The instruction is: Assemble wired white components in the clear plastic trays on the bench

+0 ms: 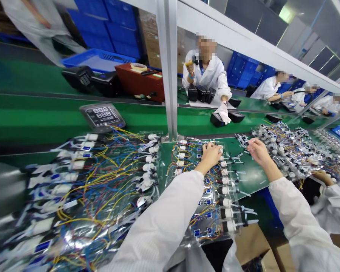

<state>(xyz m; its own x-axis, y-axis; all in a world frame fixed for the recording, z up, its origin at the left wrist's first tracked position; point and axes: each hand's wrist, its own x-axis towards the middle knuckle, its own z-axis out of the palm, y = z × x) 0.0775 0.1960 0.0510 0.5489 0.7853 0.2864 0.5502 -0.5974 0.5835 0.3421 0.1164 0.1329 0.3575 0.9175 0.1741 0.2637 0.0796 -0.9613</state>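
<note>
My left hand (211, 155) is over the far end of a clear plastic tray (215, 236), its fingers curled down at a small white-capped cylinder with wires; the grip is partly hidden. The tray holds rows of similar white-capped cylinders (226, 190), small blue-and-white pieces (207, 202) and coloured wires. Thin white tubes with black ends stick out past its right side. To the right, my right hand (257, 152) has its fingers drawn together beside a small heap of white tubes (242, 140). What it pinches is too small to make out.
More wired parts (102, 181) lie in plastic trays at left, beside a display unit (102, 116). A big pile of parts (289, 151) is at right. A metal post (168, 68) rises ahead; a co-worker's gloved hand (223, 112) touches black units beyond. Cardboard boxes (252, 241) stand below.
</note>
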